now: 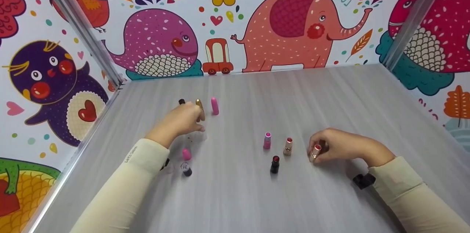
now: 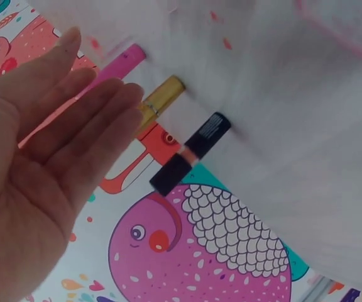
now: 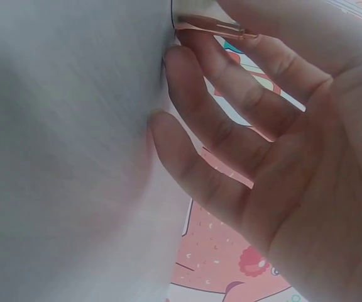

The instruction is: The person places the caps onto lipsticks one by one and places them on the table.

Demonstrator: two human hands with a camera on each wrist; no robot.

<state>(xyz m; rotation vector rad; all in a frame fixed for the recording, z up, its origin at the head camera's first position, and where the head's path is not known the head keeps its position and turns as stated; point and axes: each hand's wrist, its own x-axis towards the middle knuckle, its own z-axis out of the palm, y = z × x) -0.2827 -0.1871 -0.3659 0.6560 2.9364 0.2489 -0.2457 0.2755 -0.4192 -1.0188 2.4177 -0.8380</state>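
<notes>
My right hand (image 1: 336, 145) pinches a rose-gold lipstick (image 1: 314, 153) with a red tip, upright at the tabletop; the right wrist view shows its edge between thumb and fingers. My left hand (image 1: 180, 121) hovers by a gold tube (image 1: 199, 105), its fingers (image 2: 115, 107) loosely extended and holding nothing. A black tube (image 2: 190, 154) with a rose band stands beside the gold one, and a pink tube (image 1: 214, 106) on the other side. Between the hands stand a pink lipstick (image 1: 267, 140), another rose-gold lipstick (image 1: 288, 146) and a black lipstick (image 1: 274, 164).
Nearer the left sleeve are a small pink piece (image 1: 186, 154) and a dark cap (image 1: 186, 169) with a clear top. The grey table (image 1: 235, 196) meets printed walls (image 1: 224, 16) at its back and sides, with metal posts at the corners.
</notes>
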